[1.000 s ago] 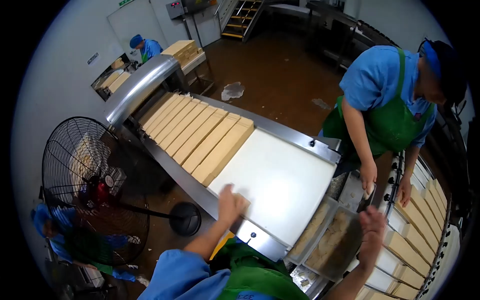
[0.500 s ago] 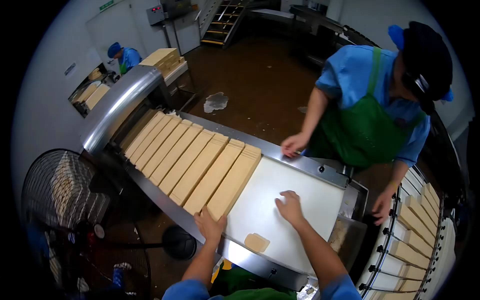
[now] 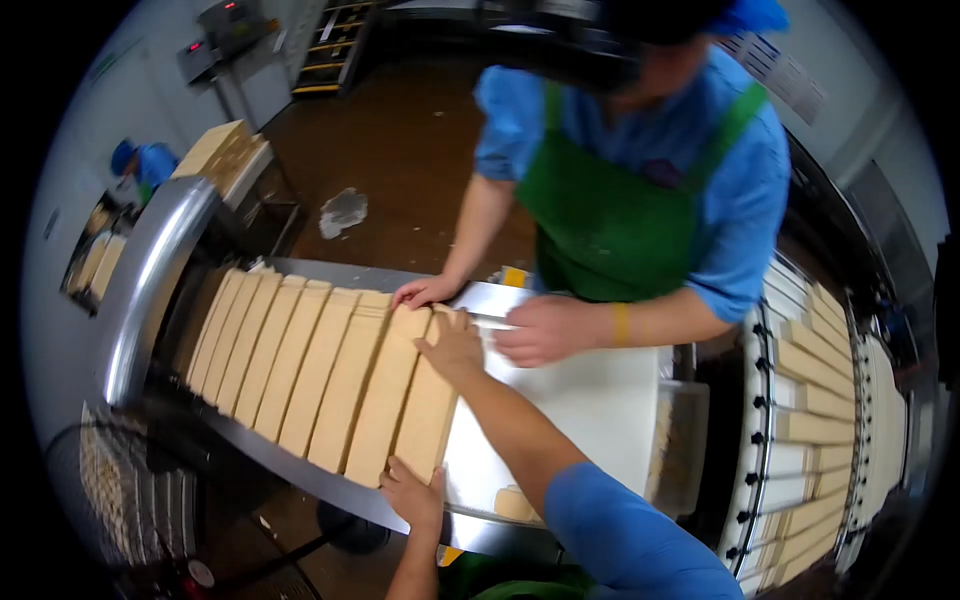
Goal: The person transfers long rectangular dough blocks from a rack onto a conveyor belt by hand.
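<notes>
A row of long pale layered blocks (image 3: pixel 322 370), which look like stacked sheets, lies across the conveyor. My left hand (image 3: pixel 412 497) is at the near end of the last long pale block (image 3: pixel 428 410), its fingers over the edge. My right hand (image 3: pixel 456 350) grips the far end of that same block, fingers spread over its top. A small pale scrap (image 3: pixel 513 503) lies on the white belt (image 3: pixel 560 430) to the right of my left hand. Across the belt, a co-worker's hand (image 3: pixel 428 291) touches the far ends of the blocks, close to my right fingers.
The co-worker's other hand (image 3: pixel 545 330) is over the belt, blurred. On the right, a curved roller conveyor (image 3: pixel 758 430) carries more pale blocks. A rounded metal hood (image 3: pixel 160 285) covers the belt's left end. A clear bin (image 3: pixel 680 440) stands below the right end.
My right hand has moved from above the bare belt onto the last block's far end. The co-worker has leaned in, bringing both hands over the belt. The view has shifted right.
</notes>
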Tool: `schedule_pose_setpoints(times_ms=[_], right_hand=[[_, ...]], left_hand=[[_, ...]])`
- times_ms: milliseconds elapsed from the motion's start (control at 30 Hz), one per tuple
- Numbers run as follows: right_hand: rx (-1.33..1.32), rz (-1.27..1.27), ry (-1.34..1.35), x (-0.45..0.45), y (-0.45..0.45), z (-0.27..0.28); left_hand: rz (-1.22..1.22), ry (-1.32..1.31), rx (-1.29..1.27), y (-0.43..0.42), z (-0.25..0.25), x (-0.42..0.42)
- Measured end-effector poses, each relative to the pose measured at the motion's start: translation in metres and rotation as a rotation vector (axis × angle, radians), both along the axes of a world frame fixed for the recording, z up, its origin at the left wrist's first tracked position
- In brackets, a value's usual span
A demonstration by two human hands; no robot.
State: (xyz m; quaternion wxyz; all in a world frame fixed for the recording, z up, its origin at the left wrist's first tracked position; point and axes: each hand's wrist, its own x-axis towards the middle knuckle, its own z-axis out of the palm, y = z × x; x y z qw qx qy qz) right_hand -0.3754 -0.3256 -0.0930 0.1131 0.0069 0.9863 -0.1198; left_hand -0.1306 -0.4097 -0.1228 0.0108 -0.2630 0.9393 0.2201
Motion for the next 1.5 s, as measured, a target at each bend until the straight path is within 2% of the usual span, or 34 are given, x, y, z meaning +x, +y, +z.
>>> schedule_pose_setpoints(times_ms=[33,67,100,133,233,300,333,400,433,467,533,567,633,667,733,800,867,900,967,1000,1033,1067,1100,1133,1167,1200,1233,1300,1333,1400,1433,1467,1500], right_hand=[[-0.706,0.065,0.069,-0.015,-0.002,-0.075],[-1.415,0.187,-0.020,-0.031,-0.002,-0.150],[-0.818,0.058,0.098,-0.015,0.023,-0.102],[-0.226,-0.175,0.025,0.007,0.047,-0.036],[-0.198,-0.551,0.007,0.042,0.141,0.000],[-0.199,-0.736,0.027,0.074,0.195,0.017],[-0.191,-0.802,0.027,0.089,0.215,0.023],[-0.073,-0.725,0.114,0.118,0.255,0.019],[-0.267,-0.839,0.133,0.136,0.269,0.027],[-0.329,-0.927,0.078,0.150,0.283,0.036],[-0.311,-1.029,0.246,0.182,0.320,0.017],[-0.473,-1.084,0.317,0.206,0.343,0.023],[-0.562,-1.208,0.423,0.258,0.388,0.041],[-0.485,-1.280,0.454,0.282,0.410,0.051],[-0.566,-1.291,0.694,0.337,0.451,0.089],[-0.276,-1.322,0.659,0.377,0.519,0.075],[-0.333,-1.440,0.694,0.413,0.564,0.086],[-0.244,-1.447,0.691,0.433,0.597,0.069],[-0.271,-1.606,0.509,0.462,0.634,0.088],[-0.106,-1.526,0.470,0.485,0.672,0.057],[-0.214,-1.480,0.240,0.500,0.689,0.075],[0.083,-1.440,0.007,0.502,0.698,0.084],[0.224,-1.369,-0.098,0.511,0.726,0.067],[0.224,-1.242,-0.241,0.512,0.742,0.077],[0.281,-1.218,-0.177,0.520,0.774,0.051],[0.288,-1.180,-0.234,0.528,0.808,0.039],[0.230,-1.288,-0.225,0.526,0.821,0.043],[0.172,-1.427,-0.176,0.527,0.842,0.050],[0.185,-1.401,-0.141,0.530,0.850,0.050],[0.218,-1.341,-0.093,0.539,0.866,0.048],[0.248,-1.314,-0.089,0.543,0.874,0.040],[0.279,-1.272,-0.089,0.551,0.887,0.028],[0.332,-1.187,-0.095,0.558,0.903,0.013]], left_hand=[[0.006,0.037,-0.028,0.001,-0.009,0.002],[-0.002,0.076,-0.052,0.002,-0.016,0.004],[-0.026,0.076,-0.020,0.003,-0.018,0.002],[-0.005,0.033,0.069,0.002,-0.003,0.005],[-0.314,0.016,0.173,0.033,-0.012,0.003],[-0.489,0.092,0.473,0.061,0.002,0.006],[-0.520,0.091,0.474,0.076,0.010,0.008],[-0.632,-0.137,0.398,0.106,0.028,0.009],[-0.622,-0.188,0.373,0.121,0.034,0.008],[-0.637,-0.180,0.370,0.134,0.035,0.009],[-0.721,0.072,0.332,0.159,0.030,0.013],[-0.740,0.078,0.330,0.176,0.032,0.014],[-0.903,0.228,0.372,0.214,0.043,0.018],[-0.913,0.231,0.368,0.235,0.054,0.023],[-1.081,0.320,0.399,0.284,0.080,0.033],[-1.151,0.276,0.486,0.331,0.100,0.046],[-1.265,0.412,0.602,0.376,0.113,0.059],[-1.351,0.434,0.643,0.399,0.122,0.064],[-1.461,0.397,0.734,0.435,0.126,0.078],[-1.489,0.344,0.794,0.457,0.120,0.083],[-1.546,0.286,0.823,0.476,0.109,0.090],[-1.602,0.237,0.852,0.492,0.099,0.095],[-1.661,0.112,0.923,0.503,0.097,0.097],[-1.714,-0.020,1.003,0.512,0.098,0.102],[-1.729,-0.121,0.988,0.518,0.104,0.104],[-1.743,-0.236,0.979,0.528,0.105,0.107],[-1.690,-0.198,0.970,0.538,0.095,0.112],[-1.742,0.293,0.753,0.565,0.072,0.136],[-1.708,0.304,0.741,0.577,0.067,0.139],[-1.720,0.003,0.768,0.601,0.056,0.143],[-1.618,-0.179,0.817,0.608,0.055,0.147],[-1.609,-0.172,0.811,0.611,0.050,0.150],[-1.667,0.024,0.713,0.612,0.049,0.152]])
